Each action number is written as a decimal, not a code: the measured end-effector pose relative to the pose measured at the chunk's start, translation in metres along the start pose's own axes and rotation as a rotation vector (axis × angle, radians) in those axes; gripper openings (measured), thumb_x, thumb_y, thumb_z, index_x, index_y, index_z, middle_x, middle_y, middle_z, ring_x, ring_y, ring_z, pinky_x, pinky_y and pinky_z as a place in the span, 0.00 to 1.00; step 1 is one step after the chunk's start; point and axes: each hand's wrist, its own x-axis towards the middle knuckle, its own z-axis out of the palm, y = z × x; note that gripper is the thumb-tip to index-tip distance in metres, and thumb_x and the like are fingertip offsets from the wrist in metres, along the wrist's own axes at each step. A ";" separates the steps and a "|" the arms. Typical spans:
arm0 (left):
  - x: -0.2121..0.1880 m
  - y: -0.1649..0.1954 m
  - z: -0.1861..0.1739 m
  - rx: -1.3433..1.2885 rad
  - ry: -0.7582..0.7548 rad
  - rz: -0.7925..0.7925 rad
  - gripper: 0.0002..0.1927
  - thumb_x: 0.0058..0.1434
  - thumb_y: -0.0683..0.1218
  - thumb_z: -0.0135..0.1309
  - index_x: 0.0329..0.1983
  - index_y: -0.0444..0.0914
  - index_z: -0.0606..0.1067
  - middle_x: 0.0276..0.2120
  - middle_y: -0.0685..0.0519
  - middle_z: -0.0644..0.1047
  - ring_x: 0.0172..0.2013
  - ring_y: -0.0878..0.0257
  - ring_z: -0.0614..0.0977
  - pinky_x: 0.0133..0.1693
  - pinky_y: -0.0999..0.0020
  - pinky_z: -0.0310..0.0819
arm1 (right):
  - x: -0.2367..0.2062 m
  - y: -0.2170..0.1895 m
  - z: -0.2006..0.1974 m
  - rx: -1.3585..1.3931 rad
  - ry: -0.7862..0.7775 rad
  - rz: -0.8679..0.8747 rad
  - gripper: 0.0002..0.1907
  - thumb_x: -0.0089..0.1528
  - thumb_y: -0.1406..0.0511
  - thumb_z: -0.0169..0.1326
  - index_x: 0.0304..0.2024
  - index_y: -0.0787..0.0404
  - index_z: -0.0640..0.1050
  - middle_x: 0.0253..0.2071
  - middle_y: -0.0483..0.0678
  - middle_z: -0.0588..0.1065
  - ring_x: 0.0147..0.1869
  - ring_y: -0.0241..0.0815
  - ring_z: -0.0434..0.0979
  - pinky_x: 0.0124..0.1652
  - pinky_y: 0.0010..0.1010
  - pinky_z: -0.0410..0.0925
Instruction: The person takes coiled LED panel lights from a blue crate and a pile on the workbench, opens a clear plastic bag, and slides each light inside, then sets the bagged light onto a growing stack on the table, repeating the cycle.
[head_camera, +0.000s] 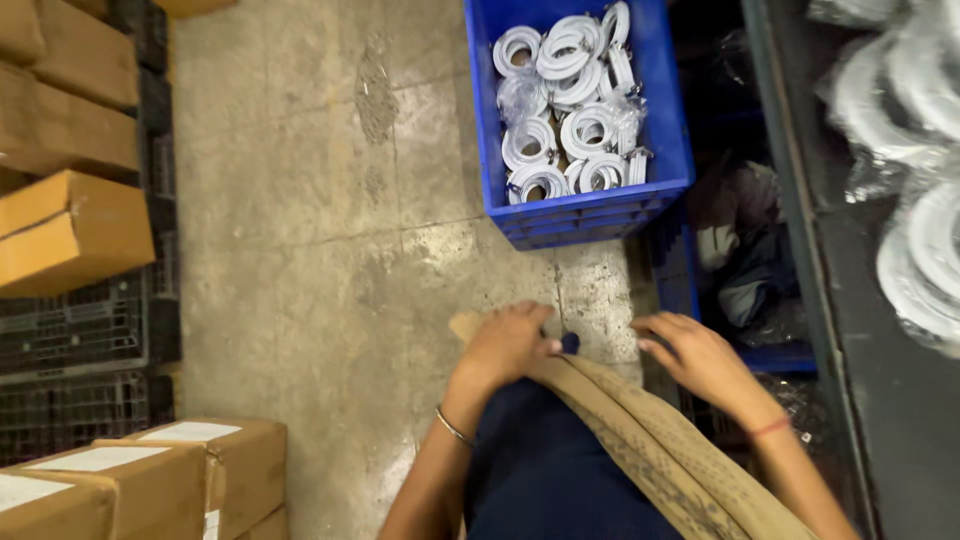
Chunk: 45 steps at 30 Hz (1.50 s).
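At lap level: left hand (505, 345) closed, gripping tan scarf (640, 430); right hand (700, 360) fingers spread, holding nothing. Scarf likely soft, light, limp; grip near folded end.

head cam | worn, looks steeply down past lap at floor (330, 230) | hands close at bottom edge | crate (580, 205) farther, top | single view

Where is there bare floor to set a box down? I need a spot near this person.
Bare concrete floor lies between the cardboard boxes and the blue crate. It is crowded right of the crate, by the bench.
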 end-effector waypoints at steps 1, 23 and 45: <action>0.006 -0.013 -0.010 0.005 0.007 -0.012 0.26 0.59 0.54 0.59 0.60 0.41 0.73 0.54 0.46 0.76 0.54 0.44 0.76 0.55 0.48 0.68 | 0.019 -0.010 0.009 0.028 -0.023 0.025 0.17 0.62 0.60 0.54 0.51 0.58 0.79 0.48 0.51 0.79 0.54 0.53 0.78 0.52 0.41 0.71; 0.119 -0.083 -0.110 -0.327 -0.057 -0.571 0.28 0.58 0.49 0.58 0.63 0.39 0.72 0.57 0.42 0.76 0.55 0.41 0.76 0.55 0.52 0.69 | 0.449 0.291 0.060 1.026 0.085 0.839 0.10 0.64 0.63 0.58 0.48 0.55 0.79 0.44 0.38 0.77 0.47 0.33 0.75 0.45 0.33 0.72; 0.179 -0.054 -0.123 -0.347 -0.018 -0.575 0.22 0.60 0.45 0.59 0.57 0.35 0.74 0.54 0.41 0.78 0.54 0.42 0.78 0.54 0.55 0.72 | 0.492 0.344 0.082 1.498 0.360 0.928 0.14 0.67 0.59 0.59 0.54 0.55 0.79 0.44 0.38 0.75 0.43 0.31 0.75 0.43 0.30 0.72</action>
